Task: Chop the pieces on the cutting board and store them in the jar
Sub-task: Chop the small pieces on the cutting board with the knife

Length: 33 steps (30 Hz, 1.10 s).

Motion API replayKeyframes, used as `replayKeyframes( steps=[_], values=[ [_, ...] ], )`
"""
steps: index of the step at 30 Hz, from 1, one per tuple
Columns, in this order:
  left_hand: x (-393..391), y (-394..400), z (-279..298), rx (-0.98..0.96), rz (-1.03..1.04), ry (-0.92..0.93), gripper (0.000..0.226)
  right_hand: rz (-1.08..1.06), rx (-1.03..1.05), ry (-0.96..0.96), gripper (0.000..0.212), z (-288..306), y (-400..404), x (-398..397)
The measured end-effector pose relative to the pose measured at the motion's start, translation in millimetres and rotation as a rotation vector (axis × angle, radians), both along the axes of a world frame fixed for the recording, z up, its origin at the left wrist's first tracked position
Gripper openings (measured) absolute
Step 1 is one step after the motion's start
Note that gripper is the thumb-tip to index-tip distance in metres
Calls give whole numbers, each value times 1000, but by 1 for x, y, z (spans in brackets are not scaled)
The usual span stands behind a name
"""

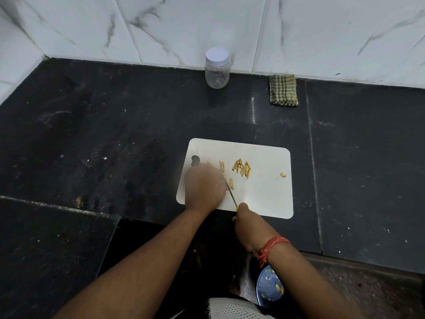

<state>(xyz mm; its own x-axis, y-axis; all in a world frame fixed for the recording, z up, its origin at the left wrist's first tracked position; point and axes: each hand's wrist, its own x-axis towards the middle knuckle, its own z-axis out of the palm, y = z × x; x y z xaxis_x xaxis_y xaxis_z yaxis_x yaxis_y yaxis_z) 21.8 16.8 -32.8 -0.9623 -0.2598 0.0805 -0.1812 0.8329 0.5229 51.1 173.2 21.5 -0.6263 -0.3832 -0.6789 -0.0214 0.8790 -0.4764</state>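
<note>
the right hand (247, 223) is gripping the handle of a thin knife (230, 194), fingers curled tight round it, with the blade angling up and left across the white cutting board (264, 192). the left hand (203, 186) is lying over the board's left part, knuckles up, probably steadying a piece for the blade; whether its fingers are pinching anything is hidden beneath it, so i cannot tell. a cluster of pale slivers (242, 169) is sitting pushed aside toward the board's middle, likely to keep the cutting spot free. the jar (217, 69) is standing well apart by the wall, lid on, waiting. a folded cloth (283, 90) is lying near the wall and a blue plate (269, 286) is sitting below the right wrist.
</note>
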Motion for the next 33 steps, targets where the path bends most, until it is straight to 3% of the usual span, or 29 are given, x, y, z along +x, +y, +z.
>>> replayKeyframes(
  steps=[1, 3, 4, 8, 12, 18, 25, 33],
  values=[
    [0, 0, 0, -6, -2, 3, 19, -200, 8, 33, 30, 1, -1, 7],
    [0, 0, 0, -12, 0, 8, 18, 26, 96, 132, 11, 4, 6, 14],
    [0, 0, 0, -15, 2, 8, 17, 15, 73, 145, 10, 5, 7, 14],
    [0, 1, -1, -9, 5, 22, 16, -35, 1, 137, 15, 0, 16, 25],
    [1, 0, 0, 13, 1, 16, 16, -140, -73, 115, 6, 4, 22, 26],
    [5, -2, 4, 124, 47, 4, 16, -267, -194, 143, 21, 9, 24, 22],
    [15, -12, 3, 76, -50, 8, 20, -246, -202, 151, 17, 15, 15, 18],
    [12, -11, 2, 88, -18, 15, 17, -118, -84, 193, 14, 10, -2, 12]
  ],
)
